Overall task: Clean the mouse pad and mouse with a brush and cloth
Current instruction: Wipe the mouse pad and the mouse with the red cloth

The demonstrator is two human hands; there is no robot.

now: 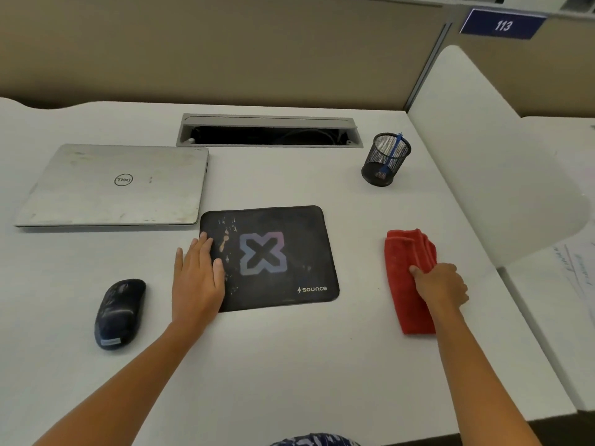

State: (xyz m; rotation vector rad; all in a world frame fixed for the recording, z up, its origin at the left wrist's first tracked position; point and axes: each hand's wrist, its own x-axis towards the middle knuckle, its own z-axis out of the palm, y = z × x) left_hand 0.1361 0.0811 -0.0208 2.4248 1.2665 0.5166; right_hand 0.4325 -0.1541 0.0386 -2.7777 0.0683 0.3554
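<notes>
The left hand (pixel 198 275) lay flat with its fingers straight and together, palm down on the left edge of the black mouse pad (pixel 283 226), partly on the pad and partly on the white table (pixel 289 365). The right hand (pixel 441 286) had its fingers curled over the folded red cloth (pixel 402 284), thumb pressed on top, gripping it where it lay on the table well to the right of the pad. The mouse (pixel 119 313) sat on the table to the left of the pad, apart from it and near the left forearm. The blue brush (pixel 391 156) stood untouched in a black mesh pen cup (pixel 373 165) behind the cloth. A closed Dell laptop (pixel 112 185) lay just behind the pad's left corner.

The pad carried pale tan splatter (pixel 225 241) beside the left fingertips. Wiping with the cloth first would likely smear that residue into the fabric surface rather than lift it; loosening it with the brush first looked safer. Only the left edge was pinned, so a firm stroke could ruck or slide the free right side. The folded cloth might open when lifted and drag across the table. Reaching for the brush could tip the light cup.
</notes>
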